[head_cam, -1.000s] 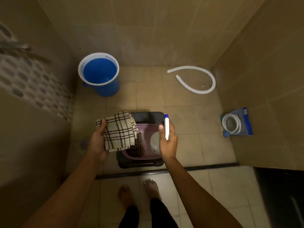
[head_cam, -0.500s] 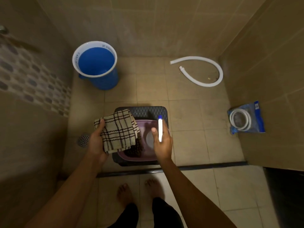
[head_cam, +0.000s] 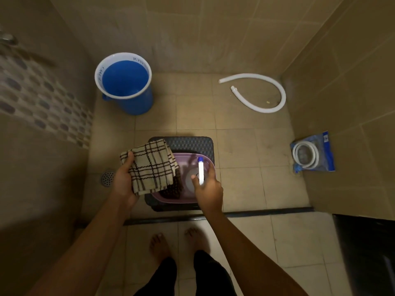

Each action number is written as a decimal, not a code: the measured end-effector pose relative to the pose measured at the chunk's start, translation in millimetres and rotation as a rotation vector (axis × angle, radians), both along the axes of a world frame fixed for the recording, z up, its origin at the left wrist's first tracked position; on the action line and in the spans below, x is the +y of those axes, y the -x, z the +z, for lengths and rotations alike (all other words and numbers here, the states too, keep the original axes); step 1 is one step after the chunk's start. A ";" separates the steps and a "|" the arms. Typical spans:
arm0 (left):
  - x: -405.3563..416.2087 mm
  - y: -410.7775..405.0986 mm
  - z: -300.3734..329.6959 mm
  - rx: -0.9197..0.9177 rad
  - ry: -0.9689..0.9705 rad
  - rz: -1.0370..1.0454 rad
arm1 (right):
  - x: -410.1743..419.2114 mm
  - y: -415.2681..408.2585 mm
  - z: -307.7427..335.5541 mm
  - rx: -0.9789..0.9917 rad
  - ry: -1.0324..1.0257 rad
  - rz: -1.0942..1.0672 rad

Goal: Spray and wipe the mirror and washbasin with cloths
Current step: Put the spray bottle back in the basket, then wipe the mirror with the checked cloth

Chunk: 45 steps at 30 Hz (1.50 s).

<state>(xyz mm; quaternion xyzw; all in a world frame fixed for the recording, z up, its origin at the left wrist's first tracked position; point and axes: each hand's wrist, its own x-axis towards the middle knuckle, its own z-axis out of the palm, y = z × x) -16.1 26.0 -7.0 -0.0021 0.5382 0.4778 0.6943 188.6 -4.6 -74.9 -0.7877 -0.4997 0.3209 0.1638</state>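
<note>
Head view looks down on the cloth [head_cam: 151, 165], a cream checked square with dark lines, folded thick and held over a purple tub [head_cam: 205, 197]. It looks soft, light and limp, so a hold across the folded edge should suit it. The left hand [head_cam: 124, 182] grips it there, thumb on top and fingers beneath. The right hand [head_cam: 208, 192] is wrapped round a slim white bottle [head_cam: 201, 171] with a blue cap, probably rigid, smooth plastic and easy to hold by its middle. A darker cloth [head_cam: 171, 191] lies inside the tub, which sits on a dark textured stool [head_cam: 192, 144]. Further off stand a blue bucket [head_cam: 126, 82] and a ribbed white hose [head_cam: 263, 92] on matte tiles.
</note>
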 end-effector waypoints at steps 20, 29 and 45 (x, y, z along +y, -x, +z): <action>-27.4 3.4 53.0 -0.001 -0.028 0.083 | 10.1 -3.5 43.8 -0.166 0.020 0.220; -24.8 4.3 141.5 0.086 -0.191 0.139 | 49.9 -18.8 136.0 -0.383 -0.205 0.775; -112.0 81.7 236.1 0.322 -0.292 0.477 | 62.4 96.8 254.2 -0.247 -0.456 1.196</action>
